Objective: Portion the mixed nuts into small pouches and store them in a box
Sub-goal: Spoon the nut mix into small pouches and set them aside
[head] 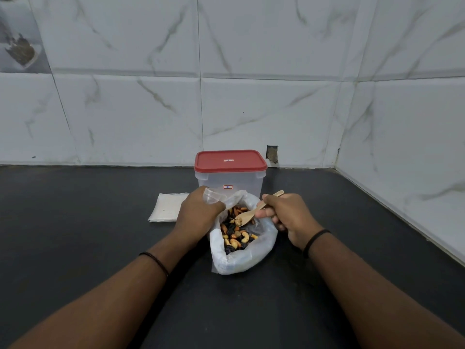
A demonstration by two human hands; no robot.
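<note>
Dark countertop below a white marble-tiled wall. At the back, near the wall, a clear box with red lid closed on it. Just in front, a big white bag, open, full of mixed nuts. Left of it, a flat stack of pouches. Left hand curled around one small clear pouch, held at the bag's rim. Right hand gripping a wooden spoon, bowl over the nuts with few pieces in it.
</note>
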